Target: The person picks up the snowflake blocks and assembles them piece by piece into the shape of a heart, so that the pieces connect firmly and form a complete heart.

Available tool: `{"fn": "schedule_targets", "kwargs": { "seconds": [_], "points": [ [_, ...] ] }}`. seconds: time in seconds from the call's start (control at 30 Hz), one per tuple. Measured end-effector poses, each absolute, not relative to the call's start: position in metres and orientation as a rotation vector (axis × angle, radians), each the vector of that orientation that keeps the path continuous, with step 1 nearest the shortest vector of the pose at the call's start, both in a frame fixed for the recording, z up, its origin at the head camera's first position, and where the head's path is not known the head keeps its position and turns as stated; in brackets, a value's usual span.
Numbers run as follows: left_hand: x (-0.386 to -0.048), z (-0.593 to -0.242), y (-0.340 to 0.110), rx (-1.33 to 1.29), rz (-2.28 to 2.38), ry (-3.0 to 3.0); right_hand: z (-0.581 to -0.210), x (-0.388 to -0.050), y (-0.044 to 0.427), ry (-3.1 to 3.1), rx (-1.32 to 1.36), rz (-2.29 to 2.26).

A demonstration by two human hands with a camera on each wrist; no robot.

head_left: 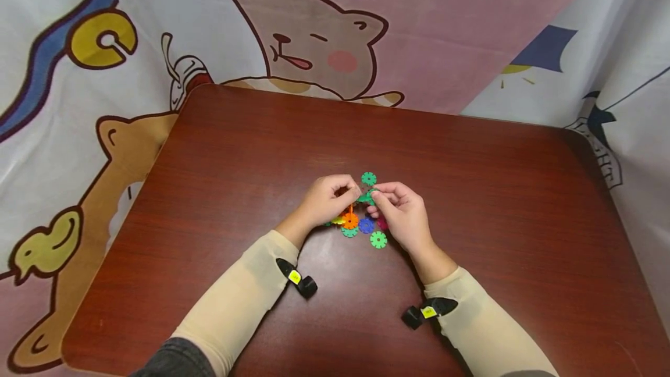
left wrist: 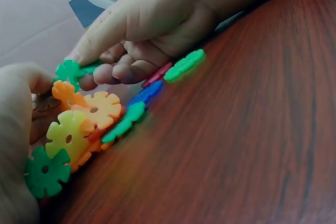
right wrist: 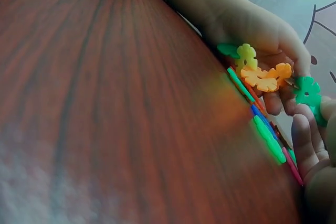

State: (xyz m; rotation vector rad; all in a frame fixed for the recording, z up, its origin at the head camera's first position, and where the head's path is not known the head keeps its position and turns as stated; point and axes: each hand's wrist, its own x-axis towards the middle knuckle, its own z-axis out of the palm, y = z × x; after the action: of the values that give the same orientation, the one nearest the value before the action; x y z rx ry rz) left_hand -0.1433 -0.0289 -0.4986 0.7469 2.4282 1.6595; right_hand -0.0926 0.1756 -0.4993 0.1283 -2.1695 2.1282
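Surface (head_left: 502, 202) is reddish-brown, wood-grained, slight sheen, rounded far corners. Flat on it, close together, all slot-edged: light green disc (head_left: 378, 240) in front, blue disc (head_left: 366, 225) behind it to the left, teal disc (head_left: 349, 233) further left, magenta disc (head_left: 382, 224) partly hidden.

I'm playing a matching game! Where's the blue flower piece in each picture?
Head: blue piece, a little below and right of centre.
Left wrist: blue piece, just left of centre.
Right wrist: blue piece, right of centre, edge-on.
Shared landmark: the light-green piece near it in every view.
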Motion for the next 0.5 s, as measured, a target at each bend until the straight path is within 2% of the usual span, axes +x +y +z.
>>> {"fn": "schedule_targets", "kwargs": {
  "seconds": [0.3, 0.5],
  "points": [
    [-0.1438, -0.4982, -0.0307, 0.93, 1.602, 2.351, -0.5045, -0.094, 0.1779, -2.127, 0.262, 1.956],
    [-0.144, -0.4992, -0.0313, 0.889, 1.652, 2.343, -0.5049, -0.0942, 0.1774, -2.053, 0.236, 2.025]
  ]
}}
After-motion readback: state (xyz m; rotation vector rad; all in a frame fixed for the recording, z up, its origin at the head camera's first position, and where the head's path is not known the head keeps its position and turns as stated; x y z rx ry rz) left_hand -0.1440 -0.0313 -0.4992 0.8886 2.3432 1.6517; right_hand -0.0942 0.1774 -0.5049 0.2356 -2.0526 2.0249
